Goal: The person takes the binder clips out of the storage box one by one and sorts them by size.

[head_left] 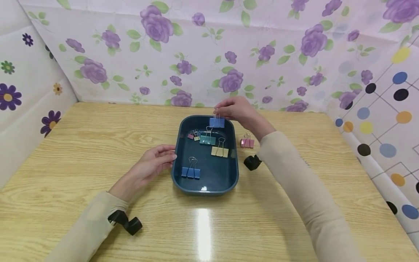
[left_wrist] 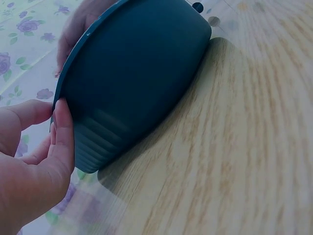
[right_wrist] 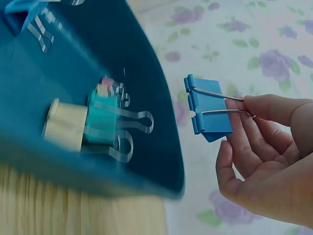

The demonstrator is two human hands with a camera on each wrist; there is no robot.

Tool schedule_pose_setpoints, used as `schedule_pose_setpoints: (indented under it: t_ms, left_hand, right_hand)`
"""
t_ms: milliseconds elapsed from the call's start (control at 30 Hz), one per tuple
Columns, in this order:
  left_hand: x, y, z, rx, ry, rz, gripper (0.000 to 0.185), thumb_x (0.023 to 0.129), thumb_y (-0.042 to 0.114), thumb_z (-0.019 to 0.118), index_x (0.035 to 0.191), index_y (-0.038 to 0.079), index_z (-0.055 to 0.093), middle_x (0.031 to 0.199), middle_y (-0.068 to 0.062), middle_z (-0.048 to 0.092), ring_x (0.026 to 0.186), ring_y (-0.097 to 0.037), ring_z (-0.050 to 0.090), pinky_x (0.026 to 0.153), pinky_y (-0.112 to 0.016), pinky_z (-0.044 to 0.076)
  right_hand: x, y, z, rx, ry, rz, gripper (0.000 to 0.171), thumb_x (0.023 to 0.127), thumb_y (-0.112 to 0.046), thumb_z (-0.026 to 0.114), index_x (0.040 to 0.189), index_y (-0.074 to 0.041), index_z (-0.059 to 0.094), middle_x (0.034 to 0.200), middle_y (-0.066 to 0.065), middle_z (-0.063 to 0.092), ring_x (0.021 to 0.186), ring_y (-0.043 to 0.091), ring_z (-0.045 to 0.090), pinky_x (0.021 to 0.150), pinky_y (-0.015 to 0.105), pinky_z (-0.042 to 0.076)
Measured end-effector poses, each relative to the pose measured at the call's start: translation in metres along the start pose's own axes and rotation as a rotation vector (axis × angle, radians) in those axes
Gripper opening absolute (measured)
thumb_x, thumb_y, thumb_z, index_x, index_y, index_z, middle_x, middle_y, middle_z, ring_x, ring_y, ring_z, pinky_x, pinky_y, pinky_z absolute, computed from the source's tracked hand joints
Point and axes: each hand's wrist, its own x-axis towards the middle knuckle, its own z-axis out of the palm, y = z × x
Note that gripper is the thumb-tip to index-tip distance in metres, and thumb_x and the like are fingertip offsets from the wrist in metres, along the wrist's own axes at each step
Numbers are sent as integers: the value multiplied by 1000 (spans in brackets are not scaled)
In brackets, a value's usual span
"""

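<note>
left hand: your left hand (head_left: 157,160) pinches the rim on the left side of the dark blue-green tray (head_left: 209,167), thumb and fingers narrow on its edge.
right hand: your right hand (head_left: 240,111) pinches the wire handles of a blue clip (head_left: 217,123), finger and thumb closed on the wires.
held clip: it hangs by its handles at the far end of the tray, right of the middle; the right wrist view shows it apart from the tray's wall.
tray: it sits on the wooden table (head_left: 98,145), between your two hands.
middle of tray: a teal clip (head_left: 207,140) lies toward the far end, with a yellow clip (head_left: 220,152) just to its near right.
near left of tray: a second blue clip (head_left: 191,173) lies with its handles pointing to the far side.
far left of tray: a few small clips (head_left: 191,136) lie bunched left of the teal one, too small to count surely.
right of tray: a pink clip (head_left: 247,143) is on the table, just outside the wall.
sleeves: a black bracket (head_left: 133,225) shows at your left wrist.
backdrop: a floral cloth (head_left: 196,54) stands behind the table's far edge.
</note>
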Motion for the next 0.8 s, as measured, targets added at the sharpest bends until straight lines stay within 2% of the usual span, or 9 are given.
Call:
schedule_pose_setpoints:
  t_ms: [300, 533, 633, 800]
  left_hand:
    - [0, 2, 1, 14, 8, -23, 44, 96, -2, 54, 136, -10, 37, 105, -9, 55, 84, -12, 59, 78, -22, 52]
    - [0, 1, 0, 16, 6, -19, 43, 96, -2, 54, 136, -10, 37, 107, -11, 55, 85, -12, 59, 78, -22, 52]
    - [1, 1, 0, 8, 4, -16, 44, 96, -2, 54, 135, -10, 37, 106, -10, 55, 85, -12, 59, 78, -23, 52]
    - [0, 1, 0, 1, 8, -19, 43, 96, -3, 54, 135, -10, 38, 105, -9, 56, 85, -13, 59, 78, -22, 52]
  right_hand:
    - [-12, 21, -43, -49, 15, 43, 27, 98, -11, 57, 119, 6, 61, 112, 14, 65, 96, 18, 61, 98, 39, 45]
    - [-17, 41, -76, -49, 50, 48, 28, 99, -12, 55, 120, 7, 58, 101, 5, 66, 88, 12, 62, 81, 25, 51]
    - [-22, 48, -90, -55, 58, 57, 30, 99, -13, 54, 121, 7, 57, 101, 5, 65, 90, 11, 62, 84, 27, 50]
    - [-31, 63, -113, -46, 62, 85, 34, 100, -17, 53, 126, 6, 53, 108, 7, 65, 95, 10, 62, 97, 35, 44]
